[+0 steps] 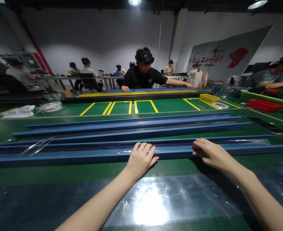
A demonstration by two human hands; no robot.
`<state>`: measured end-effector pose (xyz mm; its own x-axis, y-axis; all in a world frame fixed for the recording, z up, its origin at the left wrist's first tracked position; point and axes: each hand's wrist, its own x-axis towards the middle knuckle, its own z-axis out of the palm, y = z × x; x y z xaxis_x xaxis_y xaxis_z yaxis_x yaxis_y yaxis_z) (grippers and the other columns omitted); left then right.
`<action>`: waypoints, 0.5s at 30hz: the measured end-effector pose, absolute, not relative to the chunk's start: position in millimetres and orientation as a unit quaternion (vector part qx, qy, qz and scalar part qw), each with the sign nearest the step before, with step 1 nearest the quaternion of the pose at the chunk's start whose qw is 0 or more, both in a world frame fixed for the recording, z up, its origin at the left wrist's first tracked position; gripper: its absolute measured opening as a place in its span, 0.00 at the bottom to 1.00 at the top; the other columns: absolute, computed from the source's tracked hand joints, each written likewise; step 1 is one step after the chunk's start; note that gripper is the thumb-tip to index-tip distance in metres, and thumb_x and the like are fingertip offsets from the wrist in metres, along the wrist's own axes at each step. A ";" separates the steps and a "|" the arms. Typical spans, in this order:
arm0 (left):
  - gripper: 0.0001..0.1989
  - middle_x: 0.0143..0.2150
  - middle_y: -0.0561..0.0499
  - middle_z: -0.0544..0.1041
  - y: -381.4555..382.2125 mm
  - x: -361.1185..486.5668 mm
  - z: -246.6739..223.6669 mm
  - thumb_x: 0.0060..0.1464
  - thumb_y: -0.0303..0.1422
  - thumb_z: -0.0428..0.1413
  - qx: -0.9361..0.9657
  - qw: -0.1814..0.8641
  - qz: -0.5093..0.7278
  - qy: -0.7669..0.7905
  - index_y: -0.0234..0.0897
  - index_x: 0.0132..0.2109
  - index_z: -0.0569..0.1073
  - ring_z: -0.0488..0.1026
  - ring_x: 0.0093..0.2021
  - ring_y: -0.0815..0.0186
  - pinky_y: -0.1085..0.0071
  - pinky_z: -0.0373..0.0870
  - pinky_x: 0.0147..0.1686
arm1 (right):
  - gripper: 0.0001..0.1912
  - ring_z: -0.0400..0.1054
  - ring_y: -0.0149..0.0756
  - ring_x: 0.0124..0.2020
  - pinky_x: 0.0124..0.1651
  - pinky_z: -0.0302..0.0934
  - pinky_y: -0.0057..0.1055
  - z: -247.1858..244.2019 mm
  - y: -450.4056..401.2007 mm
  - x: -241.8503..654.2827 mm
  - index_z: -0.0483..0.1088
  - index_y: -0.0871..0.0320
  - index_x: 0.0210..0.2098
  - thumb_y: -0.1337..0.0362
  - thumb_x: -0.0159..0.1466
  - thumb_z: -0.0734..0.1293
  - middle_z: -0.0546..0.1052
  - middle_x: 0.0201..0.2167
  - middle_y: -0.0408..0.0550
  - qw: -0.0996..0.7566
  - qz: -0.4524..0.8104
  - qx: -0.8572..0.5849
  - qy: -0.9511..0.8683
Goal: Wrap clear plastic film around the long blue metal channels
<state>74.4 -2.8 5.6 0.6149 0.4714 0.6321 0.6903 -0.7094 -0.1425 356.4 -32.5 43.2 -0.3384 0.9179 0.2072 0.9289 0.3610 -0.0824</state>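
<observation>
My left hand point(141, 158) lies over the near wall of the closest long blue channel strip point(83, 157), with its fingers bent over the rim and the thumb on the near side. To the right, my right hand point(210, 153) is curled at the same rim. Its fingertips are partly hidden, and I cannot make out what, if anything, is between them. Clear film shows inside this channel. Behind it, several more blue channel strips point(136, 130) lie roughly parallel. In front of my hands, a wide sheet of clear plastic film point(102, 199) covers the green tabletop, shining under the lamp.
Across the green table point(170, 107), a person in a black shirt point(143, 75) has both hands by yellow and blue strips point(136, 93). A phone point(268, 125), a yellow tray point(208, 98) and a red tray point(264, 105) are at right. Rolled clear material point(50, 106) sits at left.
</observation>
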 end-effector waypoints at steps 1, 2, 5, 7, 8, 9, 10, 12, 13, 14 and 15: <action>0.12 0.38 0.47 0.72 -3.0 74.5 5.6 0.53 0.38 0.52 -0.876 0.192 -0.291 -0.334 0.35 0.42 0.67 0.67 0.40 0.62 0.64 0.59 0.41 | 0.03 0.62 0.35 0.30 0.30 0.57 0.29 43.0 -32.8 362.4 0.59 0.55 0.26 0.66 0.56 0.57 0.68 0.28 0.46 0.111 -0.025 -0.572 -0.812; 0.13 0.37 0.47 0.72 -3.1 74.5 5.4 0.53 0.38 0.52 -0.873 0.195 -0.292 -0.339 0.35 0.42 0.67 0.67 0.39 0.62 0.64 0.59 0.40 | 0.03 0.63 0.35 0.30 0.30 0.57 0.29 42.6 -33.0 368.4 0.60 0.54 0.26 0.66 0.56 0.57 0.68 0.27 0.46 0.112 -0.026 -0.578 -0.808; 0.13 0.35 0.47 0.72 -3.0 74.5 3.9 0.53 0.40 0.52 -0.864 0.202 -0.288 -0.361 0.35 0.40 0.67 0.67 0.37 0.62 0.64 0.59 0.38 | 0.03 0.63 0.35 0.29 0.30 0.57 0.29 40.3 -32.6 383.3 0.59 0.54 0.25 0.66 0.54 0.57 0.68 0.27 0.46 0.112 -0.032 -0.591 -0.798; 0.14 0.32 0.48 0.72 -2.6 74.8 2.6 0.52 0.42 0.51 -0.859 0.203 -0.278 -0.378 0.34 0.39 0.68 0.67 0.35 0.62 0.65 0.59 0.36 | 0.03 0.64 0.35 0.30 0.30 0.58 0.30 38.5 -32.1 388.3 0.59 0.55 0.25 0.65 0.55 0.58 0.68 0.28 0.46 0.102 -0.045 -0.602 -0.791; 0.14 0.31 0.48 0.72 -2.3 74.9 2.0 0.52 0.42 0.51 -0.858 0.204 -0.272 -0.385 0.34 0.38 0.68 0.67 0.34 0.62 0.65 0.59 0.36 | 0.03 0.64 0.36 0.30 0.30 0.58 0.30 37.7 -31.9 389.1 0.60 0.55 0.26 0.63 0.55 0.58 0.69 0.28 0.46 0.095 -0.054 -0.606 -0.788; 0.15 0.30 0.49 0.71 -2.1 75.1 1.5 0.52 0.43 0.51 -0.857 0.205 -0.267 -0.390 0.34 0.37 0.68 0.67 0.33 0.62 0.65 0.58 0.35 | 0.04 0.64 0.36 0.31 0.31 0.58 0.30 37.0 -31.8 388.8 0.60 0.55 0.27 0.62 0.56 0.59 0.69 0.29 0.46 0.089 -0.065 -0.608 -0.787; 0.15 0.30 0.49 0.71 -1.9 75.2 1.1 0.52 0.43 0.51 -0.857 0.206 -0.263 -0.393 0.34 0.36 0.68 0.67 0.33 0.62 0.65 0.58 0.34 | 0.06 0.64 0.37 0.33 0.31 0.58 0.31 36.5 -31.7 387.4 0.61 0.55 0.27 0.60 0.56 0.59 0.69 0.30 0.47 0.083 -0.077 -0.605 -0.788; 0.15 0.29 0.49 0.71 -1.7 75.4 0.6 0.53 0.44 0.50 -0.856 0.210 -0.257 -0.397 0.34 0.34 0.68 0.67 0.32 0.63 0.66 0.58 0.33 | 0.09 0.63 0.39 0.34 0.34 0.58 0.33 35.8 -31.1 381.6 0.62 0.56 0.28 0.57 0.57 0.59 0.69 0.30 0.48 0.075 -0.097 -0.591 -0.797; 0.15 0.29 0.49 0.71 -1.7 75.5 0.6 0.53 0.44 0.50 -0.856 0.211 -0.255 -0.397 0.34 0.33 0.68 0.67 0.32 0.63 0.66 0.57 0.32 | 0.10 0.63 0.40 0.35 0.36 0.57 0.34 35.6 -30.8 377.1 0.62 0.56 0.28 0.55 0.57 0.59 0.69 0.30 0.49 0.074 -0.105 -0.581 -0.804; 0.15 0.29 0.49 0.70 -1.7 75.5 0.6 0.53 0.44 0.50 -0.856 0.212 -0.253 -0.397 0.34 0.33 0.68 0.66 0.32 0.63 0.66 0.57 0.32 | 0.12 0.63 0.40 0.35 0.37 0.57 0.35 35.3 -30.4 371.6 0.63 0.56 0.29 0.54 0.58 0.59 0.70 0.30 0.49 0.075 -0.109 -0.571 -0.810; 0.15 0.29 0.49 0.70 -1.8 75.6 0.7 0.53 0.44 0.50 -0.857 0.213 -0.251 -0.397 0.34 0.32 0.68 0.66 0.32 0.63 0.66 0.57 0.32 | 0.13 0.62 0.40 0.35 0.38 0.57 0.36 35.0 -30.1 365.0 0.63 0.57 0.30 0.53 0.59 0.58 0.70 0.30 0.50 0.077 -0.111 -0.560 -0.817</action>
<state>75.6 -1.8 0.7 0.5581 0.5731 0.6001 0.7875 -0.5937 -0.1654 365.0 -30.1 35.0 -0.3602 0.8989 0.2494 0.9329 0.3474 0.0951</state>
